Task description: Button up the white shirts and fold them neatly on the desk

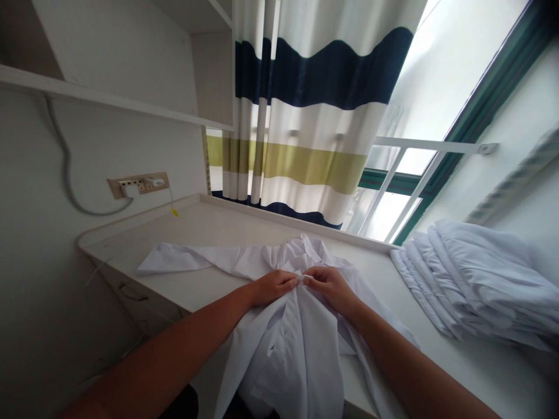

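Note:
A white button-up shirt [279, 343] lies across the tabletop, its collar toward the window and its lower part hanging over the near edge. One sleeve stretches out to the left. My left hand [276, 286] and my right hand [328, 285] meet at the front placket, thumbs and fingers pinching the cloth from either side. Both hands are closed on the shirt and nearly touch. Whether a button sits between the fingertips is too small to tell. Buttonholes show along the placket below my hands.
A stack of folded white garments [476, 279] rests at the right of the white table [218, 224]. A striped curtain [305, 128] and white window rail [430, 145] stand behind. A shelf [131, 107] overhangs on the left, above a wall socket [138, 184] with plugs.

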Motion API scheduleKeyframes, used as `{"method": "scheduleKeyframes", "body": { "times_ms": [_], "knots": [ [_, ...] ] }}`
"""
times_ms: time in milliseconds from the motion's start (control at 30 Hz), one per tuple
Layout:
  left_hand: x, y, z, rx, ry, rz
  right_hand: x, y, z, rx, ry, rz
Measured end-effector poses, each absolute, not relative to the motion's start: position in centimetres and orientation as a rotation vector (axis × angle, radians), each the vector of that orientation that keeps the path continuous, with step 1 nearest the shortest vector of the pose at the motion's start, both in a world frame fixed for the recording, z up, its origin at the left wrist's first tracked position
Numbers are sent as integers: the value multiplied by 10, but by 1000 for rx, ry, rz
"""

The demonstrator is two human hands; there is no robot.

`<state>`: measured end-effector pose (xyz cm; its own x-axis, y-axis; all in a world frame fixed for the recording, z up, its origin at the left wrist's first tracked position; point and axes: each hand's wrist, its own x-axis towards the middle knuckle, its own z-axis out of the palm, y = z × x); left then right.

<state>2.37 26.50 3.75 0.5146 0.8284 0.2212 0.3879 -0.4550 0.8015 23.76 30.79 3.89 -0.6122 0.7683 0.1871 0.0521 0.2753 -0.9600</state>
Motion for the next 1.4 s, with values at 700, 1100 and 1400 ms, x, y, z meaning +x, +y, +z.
{"method": "scheduleKeyframes", "body": {
  "times_ms": [700,1100,1400],
  "knots": [
    [24,267,32,2173,999,744,247,317,45,-858,-2097,1449],
    [23,266,36,2057,964,744,247,319,41,-799,-2124,1417],
    [27,270,30,1937,1038,822,244,312,40,-757,-2245,1147]
  ]
}}
